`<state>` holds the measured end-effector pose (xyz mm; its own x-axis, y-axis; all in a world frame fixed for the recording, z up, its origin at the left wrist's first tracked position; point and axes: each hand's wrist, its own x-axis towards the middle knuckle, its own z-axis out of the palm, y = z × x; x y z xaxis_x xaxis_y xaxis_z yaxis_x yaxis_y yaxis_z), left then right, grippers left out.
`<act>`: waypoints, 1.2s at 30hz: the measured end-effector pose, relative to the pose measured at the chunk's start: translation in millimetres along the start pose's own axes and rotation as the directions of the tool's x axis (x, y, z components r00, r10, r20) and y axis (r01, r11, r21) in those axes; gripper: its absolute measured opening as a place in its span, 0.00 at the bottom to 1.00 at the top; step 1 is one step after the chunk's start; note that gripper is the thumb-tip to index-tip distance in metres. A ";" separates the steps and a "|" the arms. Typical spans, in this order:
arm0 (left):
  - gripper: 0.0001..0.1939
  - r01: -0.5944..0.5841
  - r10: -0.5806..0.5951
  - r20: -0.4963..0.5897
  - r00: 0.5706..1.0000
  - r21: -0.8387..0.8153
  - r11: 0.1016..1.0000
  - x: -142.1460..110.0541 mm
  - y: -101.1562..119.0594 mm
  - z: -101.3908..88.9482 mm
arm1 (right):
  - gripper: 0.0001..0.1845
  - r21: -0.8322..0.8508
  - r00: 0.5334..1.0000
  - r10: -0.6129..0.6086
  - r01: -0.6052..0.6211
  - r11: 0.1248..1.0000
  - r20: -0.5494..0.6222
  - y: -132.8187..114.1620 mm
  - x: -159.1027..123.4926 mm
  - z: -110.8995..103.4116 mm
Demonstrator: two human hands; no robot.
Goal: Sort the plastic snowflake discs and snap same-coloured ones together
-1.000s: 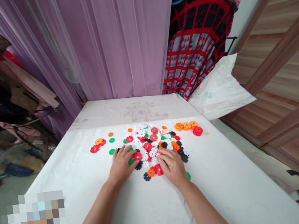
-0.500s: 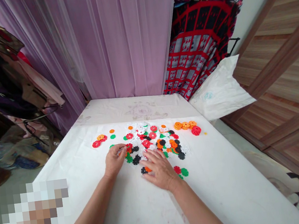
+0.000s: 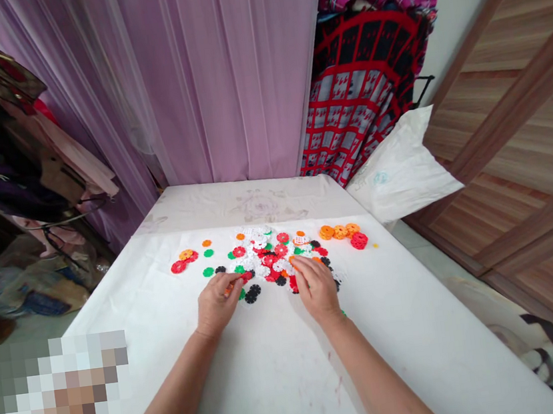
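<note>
My left hand (image 3: 217, 300) is closed, pinching a red snowflake disc (image 3: 247, 276) at its fingertips; a bit of orange shows between the fingers. My right hand (image 3: 318, 287) is bent over the right side of a loose pile of notched plastic snowflake discs, with an orange snowflake disc (image 3: 291, 259) at its fingertips. White discs (image 3: 260, 241), red discs (image 3: 280, 250) and others in green, orange and black make up the pile. Just right of my left hand lie black discs (image 3: 253, 294). Part of the pile is hidden under my right hand.
A white cloth covers the table (image 3: 278, 381). Orange discs (image 3: 340, 231) and a red stack (image 3: 359, 241) sit at the right; red and orange discs (image 3: 182, 260) lie left. A white bag (image 3: 398, 172) stands beyond the right edge, a purple curtain (image 3: 230, 71) behind.
My right hand has moved right and away from me, its fingers drawing together. The black and orange discs beside it have left their spot. My left hand has shifted slightly right with the red disc.
</note>
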<state>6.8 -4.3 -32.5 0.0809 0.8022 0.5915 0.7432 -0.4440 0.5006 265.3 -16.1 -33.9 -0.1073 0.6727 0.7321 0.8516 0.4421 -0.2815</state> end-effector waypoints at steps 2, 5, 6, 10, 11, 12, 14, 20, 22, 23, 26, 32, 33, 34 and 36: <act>0.10 -0.054 0.055 0.051 0.997 -0.015 0.998 -8.3 7.7 0.9 | 0.19 -0.025 1.000 -0.017 0.017 1.000 -0.001 4.4 -15.5 -23.2; 0.10 -0.139 0.146 0.169 0.975 -0.052 0.989 -15.5 22.5 5.0 | 0.32 -0.135 0.970 0.024 0.008 0.991 0.240 13.0 -43.9 -52.2; 0.11 -0.160 0.166 0.208 0.964 -0.047 0.986 -15.5 27.3 7.2 | 0.37 -0.171 0.945 0.044 0.013 0.985 0.325 15.5 -51.2 -56.4; 0.11 -0.176 0.153 0.302 0.941 0.053 0.983 -7.0 40.4 18.9 | 0.45 -0.237 0.852 0.141 -0.020 0.971 0.504 18.9 -50.8 -40.5; 0.11 -0.166 0.133 0.306 0.943 0.084 0.983 -4.8 41.6 21.6 | 0.44 -0.252 0.850 0.166 -0.041 0.967 0.500 18.3 -44.0 -31.5; 0.10 -0.153 0.112 0.304 0.946 0.112 0.982 -3.4 42.2 23.7 | 0.43 -0.270 0.857 0.194 -0.067 0.961 0.477 17.5 -36.1 -22.5; 0.09 -0.126 0.079 0.280 0.957 0.153 0.980 -3.8 42.4 25.6 | 0.39 -0.300 0.889 0.234 -0.116 0.947 0.394 16.5 -21.5 -7.8; 0.11 -0.236 0.195 0.292 0.936 0.112 0.965 -19.9 44.9 19.8 | 0.14 -0.209 0.989 0.107 -0.083 0.974 0.105 15.7 -18.2 -3.9; 0.10 -0.243 0.195 0.311 0.930 0.122 0.962 -22.8 46.4 20.0 | 0.12 -0.181 0.991 0.066 -0.044 0.982 0.116 13.6 -22.5 -6.7; 0.10 -0.224 0.174 0.306 0.936 0.138 0.965 -23.4 46.9 20.9 | 0.12 -0.176 0.989 0.052 -0.027 0.984 0.139 12.6 -23.9 -6.9; 0.10 -0.163 0.115 0.273 0.955 0.159 0.974 -22.9 45.5 25.2 | 0.11 -0.225 0.982 0.113 -0.076 0.971 0.155 12.7 -25.2 -3.3; 0.13 -0.070 0.063 0.084 0.995 0.086 0.994 -10.8 17.6 20.0 | 0.12 -0.301 0.961 0.264 -0.229 0.926 0.080 17.2 -25.6 0.3; 0.13 -0.044 0.039 0.050 0.998 0.102 0.994 -6.4 9.8 17.1 | 0.11 -0.305 0.960 0.261 -0.220 0.927 0.102 16.1 -25.1 -0.7; 0.13 -0.022 0.019 0.026 0.999 0.123 0.992 -1.8 2.2 14.4 | 0.11 -0.310 0.957 0.260 -0.210 0.927 0.130 14.5 -24.2 -1.7; 0.13 0.028 -0.028 -0.002 1.000 0.160 0.987 7.0 -10.8 10.9 | 0.13 -0.335 0.942 0.279 -0.207 0.919 0.185 10.7 -21.5 -3.0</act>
<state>6.6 10.4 -40.6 0.0588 0.8133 0.5788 0.8416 -0.3522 0.4094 278.3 -27.7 -50.7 0.0418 0.8672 0.4963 0.9768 0.0689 -0.2027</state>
